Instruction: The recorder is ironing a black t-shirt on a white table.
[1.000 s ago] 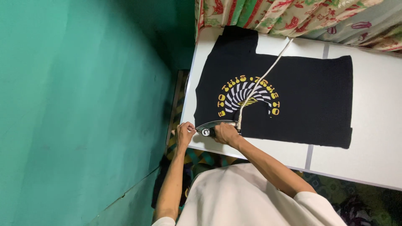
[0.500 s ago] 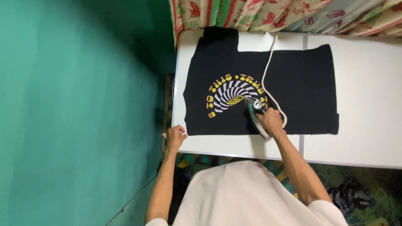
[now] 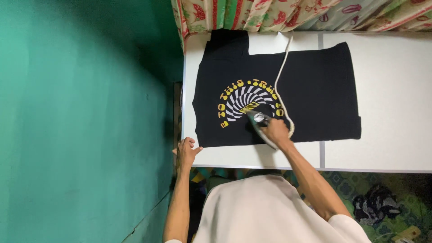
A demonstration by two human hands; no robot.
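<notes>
A black T-shirt [image 3: 315, 90] with a yellow and white print lies flat on a white table [image 3: 387, 148]. My right hand [image 3: 275, 131] grips the handle of a clothes iron [image 3: 257, 122], which rests on the shirt just below the print. A white cord [image 3: 281, 72] runs from the iron across the shirt to the far edge. My left hand [image 3: 185, 152] lies on the table's near left corner, fingers spread, touching the shirt's corner.
A green wall [image 3: 81, 121] stands close on the left. Floral patterned cloth [image 3: 288, 13] hangs along the table's far edge. Dark patterned fabric [image 3: 382, 202] covers the floor at lower right. My white shirt fills the bottom centre.
The iron slid from the shirt's near left corner rightward across the print, then back a little to the left. My left hand let go of the corner and flattened on the table.
</notes>
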